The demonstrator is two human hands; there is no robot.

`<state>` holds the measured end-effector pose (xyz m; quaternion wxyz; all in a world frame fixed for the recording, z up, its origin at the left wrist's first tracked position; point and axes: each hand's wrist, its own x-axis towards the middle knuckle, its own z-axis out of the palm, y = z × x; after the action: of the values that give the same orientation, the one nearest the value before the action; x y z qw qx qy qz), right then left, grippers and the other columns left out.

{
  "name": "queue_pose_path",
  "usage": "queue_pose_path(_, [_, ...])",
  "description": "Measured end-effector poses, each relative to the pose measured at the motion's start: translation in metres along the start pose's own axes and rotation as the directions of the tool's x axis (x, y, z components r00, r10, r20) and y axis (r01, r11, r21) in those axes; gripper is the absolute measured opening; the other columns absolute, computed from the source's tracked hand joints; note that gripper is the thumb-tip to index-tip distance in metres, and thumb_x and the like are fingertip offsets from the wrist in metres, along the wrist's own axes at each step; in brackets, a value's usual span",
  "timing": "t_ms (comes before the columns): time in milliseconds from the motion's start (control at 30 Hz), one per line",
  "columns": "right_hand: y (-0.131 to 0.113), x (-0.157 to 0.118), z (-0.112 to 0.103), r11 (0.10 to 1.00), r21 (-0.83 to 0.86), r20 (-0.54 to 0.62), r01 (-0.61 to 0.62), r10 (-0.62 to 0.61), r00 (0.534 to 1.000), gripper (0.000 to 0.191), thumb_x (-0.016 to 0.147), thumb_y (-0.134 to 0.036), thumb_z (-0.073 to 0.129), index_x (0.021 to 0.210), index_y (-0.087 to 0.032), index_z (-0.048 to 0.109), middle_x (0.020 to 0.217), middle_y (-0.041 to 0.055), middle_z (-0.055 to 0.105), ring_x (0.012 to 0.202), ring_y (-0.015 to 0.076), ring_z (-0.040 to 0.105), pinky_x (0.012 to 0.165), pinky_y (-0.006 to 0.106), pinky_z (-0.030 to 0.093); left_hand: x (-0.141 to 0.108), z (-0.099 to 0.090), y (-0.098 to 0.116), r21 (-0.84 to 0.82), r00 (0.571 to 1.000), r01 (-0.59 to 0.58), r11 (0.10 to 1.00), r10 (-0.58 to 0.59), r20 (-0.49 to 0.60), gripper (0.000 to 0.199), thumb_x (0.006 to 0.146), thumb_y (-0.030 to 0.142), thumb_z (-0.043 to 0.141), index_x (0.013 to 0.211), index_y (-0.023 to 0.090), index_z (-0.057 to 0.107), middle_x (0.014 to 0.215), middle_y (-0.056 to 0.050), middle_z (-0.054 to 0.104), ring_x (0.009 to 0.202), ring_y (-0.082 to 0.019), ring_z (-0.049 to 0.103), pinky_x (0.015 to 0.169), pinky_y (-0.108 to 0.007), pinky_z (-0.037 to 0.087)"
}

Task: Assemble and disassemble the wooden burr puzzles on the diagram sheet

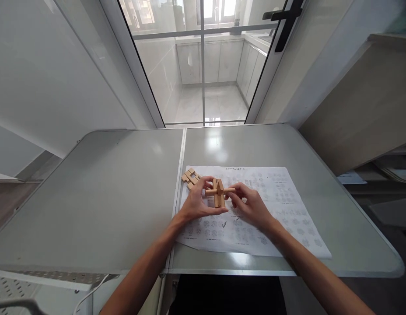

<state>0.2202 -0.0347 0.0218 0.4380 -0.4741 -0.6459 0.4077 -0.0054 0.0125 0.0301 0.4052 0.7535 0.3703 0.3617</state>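
Note:
Wooden puzzle pieces (218, 200) fitted together, with a slim wooden rod crossing them sideways, are held over a printed sheet (298, 223). My left hand (198, 203) grips this assembly, its thumb below and fingers above. At the rod's right end, my right hand (249, 202) pinches the tip between thumb and fingers. Beyond my left hand, more loose wooden pieces (190, 176) lie at the sheet's upper left corner; some are partly hidden by the hand. The sheet carries rows of small diagrams.
The grey folding table (124, 197) has a seam running front to back, left of the sheet. Past its far edge stands a glass door (222, 65) with a black handle (281, 19). Shelving (380, 175) is at the right, and a white cable (91, 294) hangs at the lower left.

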Motion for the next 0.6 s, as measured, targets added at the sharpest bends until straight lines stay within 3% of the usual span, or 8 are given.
queue_pose_path(233, [0.0072, -0.0011, 0.0004, 0.976, -0.187, 0.011, 0.114, -0.114, 0.993, 0.019, 0.110, -0.039, 0.055, 0.113, -0.024, 0.068, 0.090, 0.0042, 0.077, 0.066, 0.0172, 0.065, 0.060, 0.029, 0.049, 0.0006, 0.0021, -0.0022, 0.023, 1.000, -0.012, 1.000, 0.011, 0.023, 0.089, 0.062, 0.051, 0.099, 0.132, 0.024, 0.053, 0.121, -0.009, 0.067, 0.103, -0.026, 0.069, 0.093, -0.044, 0.062])
queue_pose_path(600, [0.0026, -0.0016, -0.0025, 0.990, -0.085, 0.077, 0.109, -0.102, 0.992, 0.023, 0.111, -0.039, 0.052, 0.113, -0.025, 0.070, 0.091, 0.0053, 0.075, 0.069, 0.0183, 0.062, 0.060, 0.029, 0.049, 0.0002, 0.0012, -0.0027, 0.036, 0.999, 0.051, 0.998, -0.051, -0.019, 0.087, 0.064, 0.051, 0.098, 0.132, 0.024, 0.051, 0.115, -0.008, 0.068, 0.105, -0.027, 0.069, 0.087, -0.042, 0.063])
